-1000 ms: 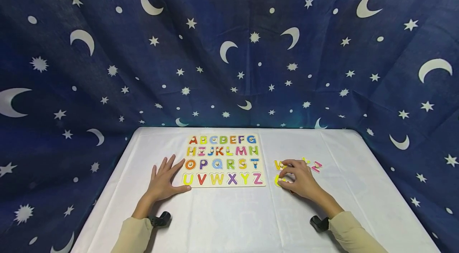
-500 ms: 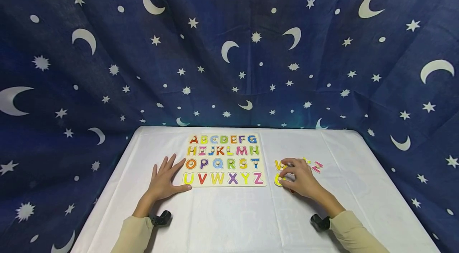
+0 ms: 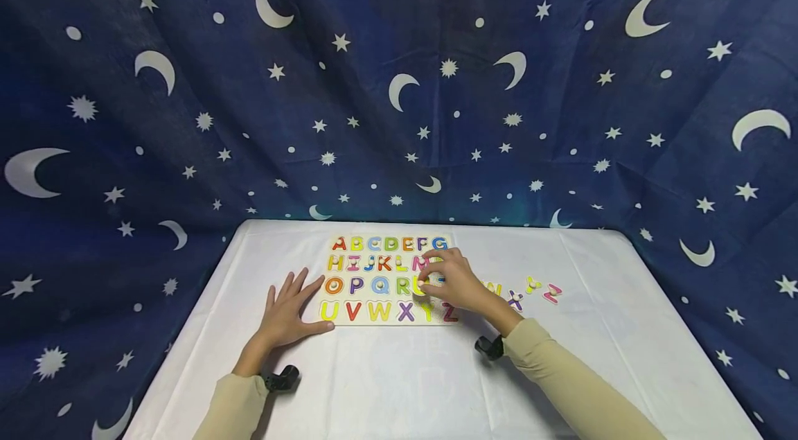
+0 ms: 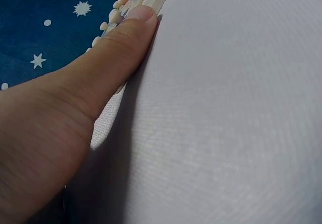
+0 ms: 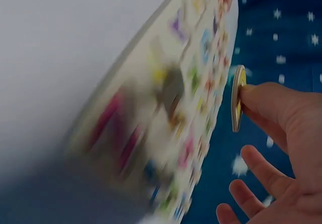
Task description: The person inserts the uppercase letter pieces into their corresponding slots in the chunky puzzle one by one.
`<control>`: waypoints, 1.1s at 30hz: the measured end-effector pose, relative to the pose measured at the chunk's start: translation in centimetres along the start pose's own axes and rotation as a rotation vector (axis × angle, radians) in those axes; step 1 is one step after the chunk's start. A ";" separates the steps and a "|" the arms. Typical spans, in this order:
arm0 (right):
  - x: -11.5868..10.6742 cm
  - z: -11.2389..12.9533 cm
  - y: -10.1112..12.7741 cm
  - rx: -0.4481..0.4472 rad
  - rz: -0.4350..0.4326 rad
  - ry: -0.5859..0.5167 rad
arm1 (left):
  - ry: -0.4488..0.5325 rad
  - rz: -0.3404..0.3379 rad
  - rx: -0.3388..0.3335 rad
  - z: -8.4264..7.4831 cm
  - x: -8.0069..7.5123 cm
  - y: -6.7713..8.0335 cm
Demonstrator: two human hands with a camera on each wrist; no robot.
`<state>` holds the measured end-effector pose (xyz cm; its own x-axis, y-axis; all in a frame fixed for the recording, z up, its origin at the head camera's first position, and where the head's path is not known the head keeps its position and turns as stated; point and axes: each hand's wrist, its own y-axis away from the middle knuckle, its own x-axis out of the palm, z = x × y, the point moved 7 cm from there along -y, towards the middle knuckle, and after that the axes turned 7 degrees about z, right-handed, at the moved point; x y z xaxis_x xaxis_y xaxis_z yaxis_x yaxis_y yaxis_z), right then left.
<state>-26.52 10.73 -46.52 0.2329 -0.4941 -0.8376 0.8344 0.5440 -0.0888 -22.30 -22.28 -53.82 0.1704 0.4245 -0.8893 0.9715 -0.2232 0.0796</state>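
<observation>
Right hand (image 3: 451,282) pinches a yellow letter (image 5: 237,99) above the board (image 3: 374,321); keep it level. Left hand (image 3: 285,319) lies flat at the board's left edge.

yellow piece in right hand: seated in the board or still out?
Out. The right hand pinches the flat yellow wooden letter piece clear above the wooden alphabet puzzle board.

A white-clothed table (image 3: 399,384) carries an alphabet puzzle board (image 3: 389,319) and loose letters (image 3: 530,291) beside it.

Bare white tablecloth (image 3: 386,384) lies open before the puzzle board (image 3: 389,280); loose letters (image 3: 530,291) crowd its right side.
</observation>
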 end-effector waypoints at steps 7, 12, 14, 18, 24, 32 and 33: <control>4.3 4.9 -4.5 -0.055 0.044 -0.011 | -0.008 0.003 0.006 0.2 0.2 -0.1; 7.4 7.8 -6.2 -0.064 0.075 0.036 | -0.006 0.004 0.012 0.1 0.1 0.0; 8.5 8.7 -6.7 -0.070 0.084 0.068 | -0.007 0.003 0.017 0.0 0.0 0.0; 10.3 10.2 -7.4 -0.104 0.087 0.125 | -0.014 -0.002 0.019 0.0 -0.1 0.0; 12.2 11.2 -8.0 -0.112 0.073 0.174 | -0.020 -0.001 0.019 0.1 0.0 0.0; 13.2 11.5 -8.0 -0.073 0.063 0.200 | -0.024 -0.002 0.012 0.2 0.1 -0.2; 13.2 11.5 -8.0 -0.073 0.061 0.201 | -0.025 -0.002 0.013 0.3 0.2 -0.2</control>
<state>-24.38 -7.96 -50.65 0.1712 -0.3176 -0.9326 0.7818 0.6198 -0.0675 -22.47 -22.40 -54.09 0.1641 0.4033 -0.9002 0.9697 -0.2335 0.0722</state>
